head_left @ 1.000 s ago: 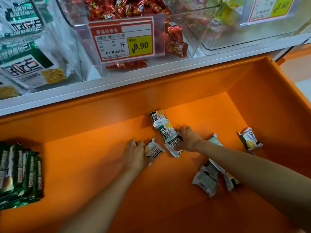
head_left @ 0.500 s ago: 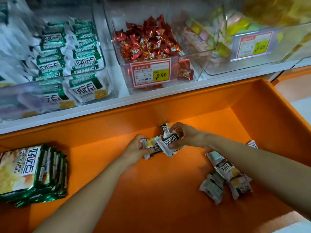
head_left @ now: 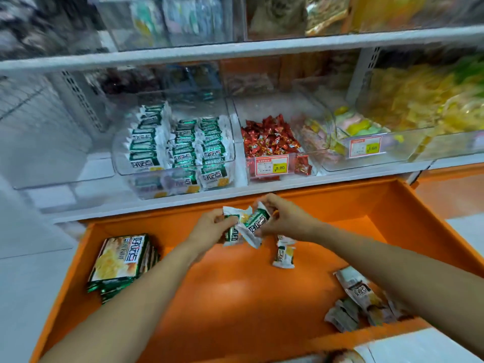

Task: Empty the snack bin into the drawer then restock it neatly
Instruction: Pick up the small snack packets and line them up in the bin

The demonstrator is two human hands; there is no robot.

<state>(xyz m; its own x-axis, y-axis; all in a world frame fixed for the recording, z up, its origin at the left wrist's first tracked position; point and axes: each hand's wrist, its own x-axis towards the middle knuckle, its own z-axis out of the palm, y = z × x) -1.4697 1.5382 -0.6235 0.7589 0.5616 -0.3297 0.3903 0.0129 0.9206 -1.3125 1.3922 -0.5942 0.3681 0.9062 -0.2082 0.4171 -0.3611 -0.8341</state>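
Head view, left hand (head_left: 209, 226) and right hand (head_left: 284, 221) both clenched round a bunch of green-and-white snack packets (head_left: 247, 225), above the orange drawer (head_left: 235, 297), clear snack bin (head_left: 178, 153) just beyond them, loose packet (head_left: 283, 256) below the right hand.

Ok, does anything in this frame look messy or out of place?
Yes. Loose snack packets lie jumbled at the drawer's front right, and two more lie askew mid-floor. A red candy sits outside its bin, against the clear front. The green packets in the snack bin stand in tidy rows.
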